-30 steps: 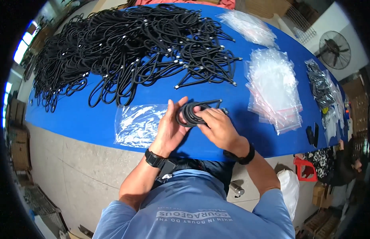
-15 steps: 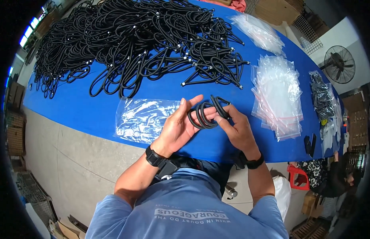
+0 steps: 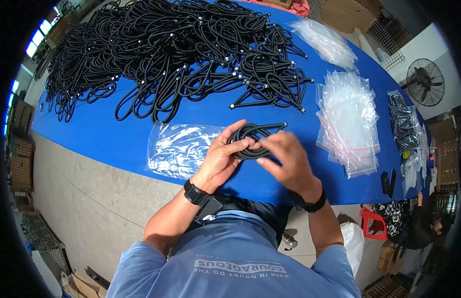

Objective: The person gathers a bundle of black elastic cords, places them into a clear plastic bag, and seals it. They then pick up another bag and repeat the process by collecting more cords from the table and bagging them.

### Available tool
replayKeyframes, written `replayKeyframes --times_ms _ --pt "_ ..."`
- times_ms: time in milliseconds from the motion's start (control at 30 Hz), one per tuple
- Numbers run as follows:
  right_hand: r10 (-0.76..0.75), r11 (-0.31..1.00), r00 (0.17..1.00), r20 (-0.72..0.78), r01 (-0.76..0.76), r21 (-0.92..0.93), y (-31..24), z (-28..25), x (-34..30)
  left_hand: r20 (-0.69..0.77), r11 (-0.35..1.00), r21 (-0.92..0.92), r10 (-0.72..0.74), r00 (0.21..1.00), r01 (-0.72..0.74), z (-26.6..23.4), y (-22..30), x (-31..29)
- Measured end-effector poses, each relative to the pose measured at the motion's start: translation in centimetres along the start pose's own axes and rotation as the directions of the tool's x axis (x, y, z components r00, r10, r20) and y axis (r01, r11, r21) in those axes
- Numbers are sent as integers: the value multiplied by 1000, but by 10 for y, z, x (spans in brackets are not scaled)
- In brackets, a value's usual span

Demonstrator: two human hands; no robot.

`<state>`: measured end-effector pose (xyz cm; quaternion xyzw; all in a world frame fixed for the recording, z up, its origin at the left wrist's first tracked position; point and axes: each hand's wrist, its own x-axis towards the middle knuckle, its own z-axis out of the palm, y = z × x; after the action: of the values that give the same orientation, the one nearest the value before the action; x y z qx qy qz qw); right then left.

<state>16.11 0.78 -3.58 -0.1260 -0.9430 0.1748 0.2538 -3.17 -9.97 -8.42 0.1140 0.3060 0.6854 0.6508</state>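
A black elastic cord, wound into a coil of several loops [image 3: 250, 153], lies in my left hand [image 3: 218, 159]. The left thumb presses on the loops from the front and the fingers are behind them. From the coil a length of cord with a metal-tipped end [image 3: 285, 123] sticks out to the right. My right hand [image 3: 290, 161] is at the coil's right side, slightly blurred, thumb and forefinger apart with nothing visibly between them. Left of my hands a clear plastic bag [image 3: 178, 151] lies flat on the blue-covered table [image 3: 111, 149].
A large heap of black cords [image 3: 141, 54] with metal ends covers the far left. Stacks of clear bags [image 3: 347, 119] lie at the right and far right [image 3: 324, 42]. Packed black goods [image 3: 403, 121] sit at the right edge. A fan [image 3: 424, 82] and another person [image 3: 424, 226] are beyond.
The separate loops have been brought together into one flat coil in my left hand. My right hand has let go of the cord's right part and turned, its fingers now apart.
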Motion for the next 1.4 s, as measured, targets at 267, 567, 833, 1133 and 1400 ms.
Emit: replayKeyframes --times_ms 267,567,833,1133,1400 --pt "144 988 980 136 -150 34 34 28 -6 184 999 16 -37 982 35 26 6 -9" --pt "348 901 924 160 -377 216 12 42 -11 253 986 37 151 956 -165 36 2 -15" --pt "244 964 961 132 -255 76 78 -13 33 68 980 4 197 978 -197 9 -1 -16" --pt "326 902 935 -139 -351 -250 182 17 35 41 987 34 153 987 -154 4 -4 -15" --pt "424 897 872 -244 -441 -20 156 22 63 47 982 28 186 981 -188 2 -2 -16"
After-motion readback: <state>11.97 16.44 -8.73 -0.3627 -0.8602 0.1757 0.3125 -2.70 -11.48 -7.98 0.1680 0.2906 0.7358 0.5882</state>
